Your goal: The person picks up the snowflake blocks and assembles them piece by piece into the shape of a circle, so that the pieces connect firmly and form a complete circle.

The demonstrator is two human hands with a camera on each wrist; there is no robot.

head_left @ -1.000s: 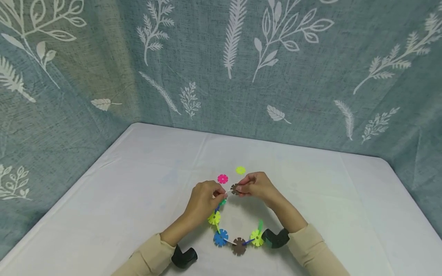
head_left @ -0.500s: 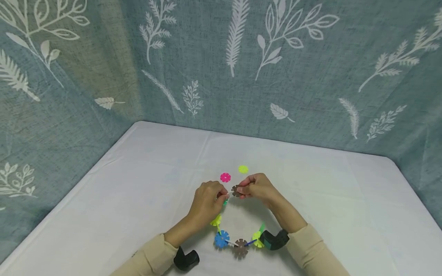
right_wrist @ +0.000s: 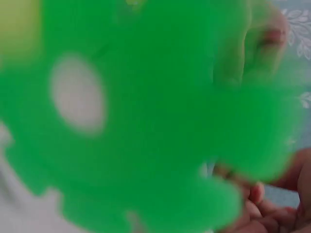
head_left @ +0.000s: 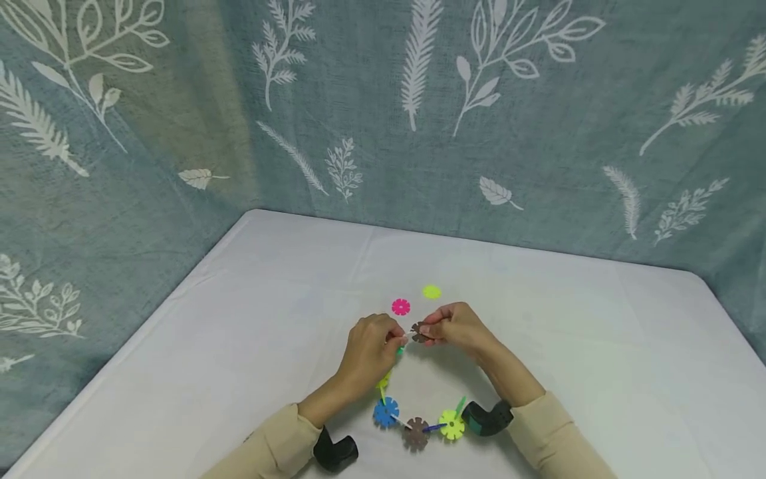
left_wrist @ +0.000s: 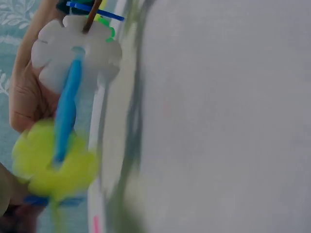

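Observation:
In the head view my left hand [head_left: 372,346] pinches a thin white notched disc [head_left: 409,334], seen edge-on. My right hand [head_left: 459,326] pinches a brown notched disc [head_left: 418,332] against the white one's free side. From the left fingers a curved chain of interlocked flower-shaped discs hangs down: a green disc [head_left: 401,349], a yellow disc [head_left: 383,381], a blue disc [head_left: 386,412], another brown disc [head_left: 415,434] and a second yellow disc [head_left: 451,424], ending in an upright green disc [head_left: 460,406]. A blurred green disc [right_wrist: 160,121] covers most of the right wrist view.
A loose pink disc [head_left: 401,307] and a loose yellow-green disc [head_left: 431,292] lie on the white table [head_left: 287,286] beyond the hands. Black wrist cameras [head_left: 335,454] jut out below both forearms. Patterned blue-green cloth [head_left: 359,100] stands behind the table.
The whole head view has shifted, so table and hands appear farther right. Both hands keep their pinch, and the gap between the left fingertips and the brown disc looks slightly smaller.

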